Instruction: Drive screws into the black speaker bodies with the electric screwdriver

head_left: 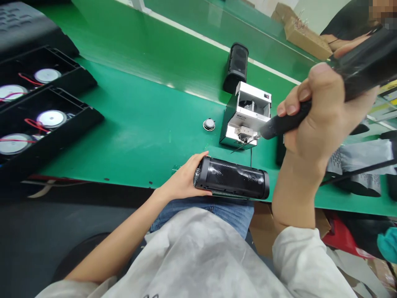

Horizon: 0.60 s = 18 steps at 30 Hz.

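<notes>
My left hand [185, 178] is closed around the left end of a black cylindrical speaker [234, 178], which lies on its side at the table's front edge. Raised on the right, my right hand [325, 103] grips a black electric screwdriver [362, 66]. Its nose points down and left, and the tip is at the front of a silver and black screw feeder [252, 111]. Whether the tip touches a screw there, I cannot tell. Left of the feeder sits a small round speaker driver [209, 124].
Open black housings [52, 111] with round drivers and red wires stand at the left. Another black speaker [237, 64] stands behind the feeder. Bagged dark parts [362, 165] lie at the right. Across the green table [139, 124], a person sits near a cardboard box [307, 39].
</notes>
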{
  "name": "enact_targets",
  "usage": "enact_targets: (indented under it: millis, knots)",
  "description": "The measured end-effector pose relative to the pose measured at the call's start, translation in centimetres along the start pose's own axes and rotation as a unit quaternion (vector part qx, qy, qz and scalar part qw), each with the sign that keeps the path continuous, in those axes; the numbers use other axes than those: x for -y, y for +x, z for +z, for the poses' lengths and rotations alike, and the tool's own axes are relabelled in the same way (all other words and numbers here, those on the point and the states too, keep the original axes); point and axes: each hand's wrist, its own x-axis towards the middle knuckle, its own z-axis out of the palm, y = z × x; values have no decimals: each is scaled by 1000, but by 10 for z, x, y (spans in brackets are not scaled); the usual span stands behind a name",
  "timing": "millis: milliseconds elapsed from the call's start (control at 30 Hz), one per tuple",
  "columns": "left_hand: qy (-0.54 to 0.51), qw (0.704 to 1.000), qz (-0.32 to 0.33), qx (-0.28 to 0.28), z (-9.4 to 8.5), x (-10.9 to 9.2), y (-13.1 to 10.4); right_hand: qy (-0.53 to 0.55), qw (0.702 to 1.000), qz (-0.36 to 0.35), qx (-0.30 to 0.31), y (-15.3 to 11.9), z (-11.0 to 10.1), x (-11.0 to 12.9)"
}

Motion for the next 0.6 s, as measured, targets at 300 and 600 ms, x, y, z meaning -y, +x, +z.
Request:
enact_targets:
  millis: [300,600]
  knots:
    - [-15,1000,-14,11,-3,-6,0,61,997,29,43,-16,28,31]
    - [-17,1000,-3,-2,0,-3,0,14,982,122,146,-61,22,8]
